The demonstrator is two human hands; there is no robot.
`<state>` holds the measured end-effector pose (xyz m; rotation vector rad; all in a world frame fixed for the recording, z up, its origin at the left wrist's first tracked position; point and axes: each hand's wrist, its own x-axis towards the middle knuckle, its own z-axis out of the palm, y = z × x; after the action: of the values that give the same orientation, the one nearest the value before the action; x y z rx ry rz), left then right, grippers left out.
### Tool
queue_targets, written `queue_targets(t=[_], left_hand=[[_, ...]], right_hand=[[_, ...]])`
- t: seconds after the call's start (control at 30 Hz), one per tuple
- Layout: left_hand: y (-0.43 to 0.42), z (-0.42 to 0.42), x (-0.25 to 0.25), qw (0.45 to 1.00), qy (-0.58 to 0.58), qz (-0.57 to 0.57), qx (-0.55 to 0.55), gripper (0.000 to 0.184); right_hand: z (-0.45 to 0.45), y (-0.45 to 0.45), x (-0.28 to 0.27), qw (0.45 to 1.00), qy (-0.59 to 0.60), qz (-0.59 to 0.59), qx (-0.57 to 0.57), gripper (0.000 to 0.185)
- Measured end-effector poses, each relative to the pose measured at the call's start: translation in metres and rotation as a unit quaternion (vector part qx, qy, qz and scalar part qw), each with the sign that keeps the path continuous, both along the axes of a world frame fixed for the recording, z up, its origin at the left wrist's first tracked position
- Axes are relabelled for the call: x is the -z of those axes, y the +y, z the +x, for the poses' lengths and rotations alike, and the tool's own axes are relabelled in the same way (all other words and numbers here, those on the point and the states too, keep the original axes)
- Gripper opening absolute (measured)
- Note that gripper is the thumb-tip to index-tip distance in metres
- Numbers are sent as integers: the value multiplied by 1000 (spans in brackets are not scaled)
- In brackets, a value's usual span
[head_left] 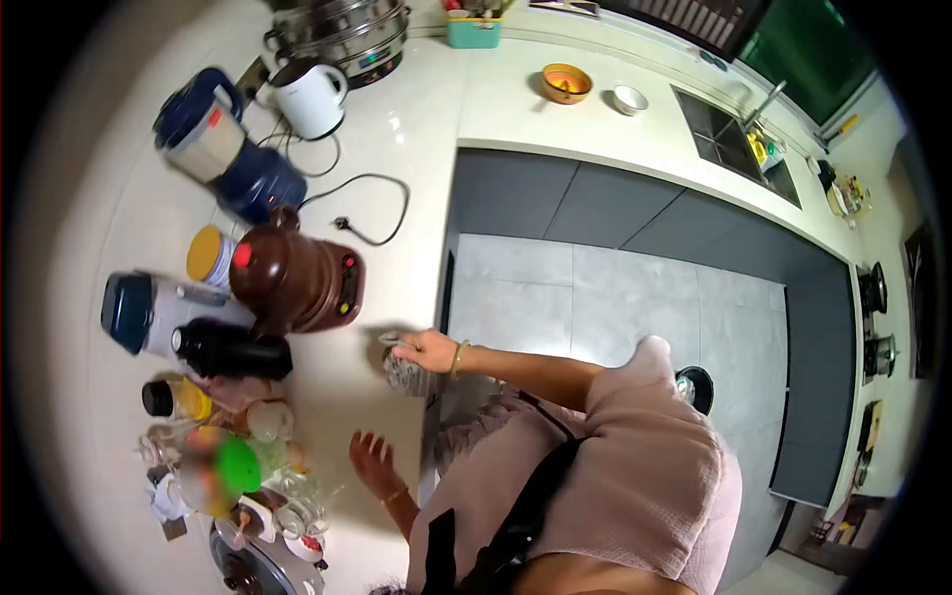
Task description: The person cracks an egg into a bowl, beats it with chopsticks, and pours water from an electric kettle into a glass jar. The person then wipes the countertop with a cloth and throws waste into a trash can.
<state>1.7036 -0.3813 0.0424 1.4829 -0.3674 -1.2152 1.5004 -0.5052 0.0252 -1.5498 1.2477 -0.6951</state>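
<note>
My right hand (426,352), with a bracelet at the wrist, is closed on a crumpled grey cloth (402,375) at the edge of the pale counter (337,397). The cloth looks blurred, so its exact kind is hard to make out. Lower in the view, my left hand (373,466) hovers over or rests on the counter, fingers spread and nothing held. Beyond the cloth stands a brown electric pot (288,273) with a button panel. Jars and bottles, among them a glass jar (300,511), are nearest to my left hand.
A blue blender (248,174), a white kettle (309,97) and a steel steamer (342,35) line the counter's back. A plug (343,224) lies on its cord. A black bottle (233,347) lies among containers. Bowls (567,83) and a sink (719,129) are farther off.
</note>
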Motion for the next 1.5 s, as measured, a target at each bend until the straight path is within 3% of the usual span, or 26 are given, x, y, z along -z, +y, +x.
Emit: queue_targets(t=[0.1,0.17,0.27,0.3,0.37,0.47,0.6,0.67,0.8,0.9,0.97,1.0,1.07,1.13,1.2,1.27,1.4,1.5], left_hand=[[-48,-84,-22,975,149,11,166,45],[-72,-124,6,939,153,-79,299,36],[-108,-190,-7,889,224,-51,395,24],[-117,-210,-9,886,225,-45,404,24],[-134,-244,-10,876,216,-32,430,14],[-162,-290,14,844,239,-21,479,17],[-194,-359,17,808,258,1,530,14],[-213,-397,15,799,254,19,545,12],[-261,-474,8,766,258,-12,589,9],[-288,-536,-6,724,259,-44,638,24],[-297,-568,-30,700,260,-89,660,45],[-306,-581,-27,663,223,-100,708,58],[-313,-603,-15,684,171,-75,706,53],[-320,-616,4,690,164,-43,704,50],[-328,-634,21,701,159,-13,696,47],[-337,-652,34,726,176,11,665,41],[-360,-716,41,785,150,35,600,36],[-374,-778,51,820,127,66,553,39]], right_hand=[[-55,15,-16,998,-18,-58,-6,42],[-92,21,-27,999,0,-51,-10,39],[-149,30,-28,993,-13,-77,91,28],[-167,33,-33,992,-13,-74,101,28],[-200,37,-44,962,-32,-121,243,18],[-245,36,-27,939,-21,-94,329,16],[-295,24,-7,892,-21,-75,446,22],[-329,12,-12,883,35,-61,464,19],[-392,-26,-21,838,-25,-143,527,17],[-461,-50,-31,795,-8,-152,587,17],[-513,-60,-36,773,36,-173,609,21],[-533,-65,-44,764,46,-191,614,24],[-573,-70,-25,687,275,-162,653,37],[-599,-73,6,698,306,-95,640,46],[-605,-83,31,745,394,-93,529,47],[-603,-99,49,772,426,-92,463,53],[-627,-118,74,799,453,39,392,54],[-686,-106,80,817,441,4,370,49]])
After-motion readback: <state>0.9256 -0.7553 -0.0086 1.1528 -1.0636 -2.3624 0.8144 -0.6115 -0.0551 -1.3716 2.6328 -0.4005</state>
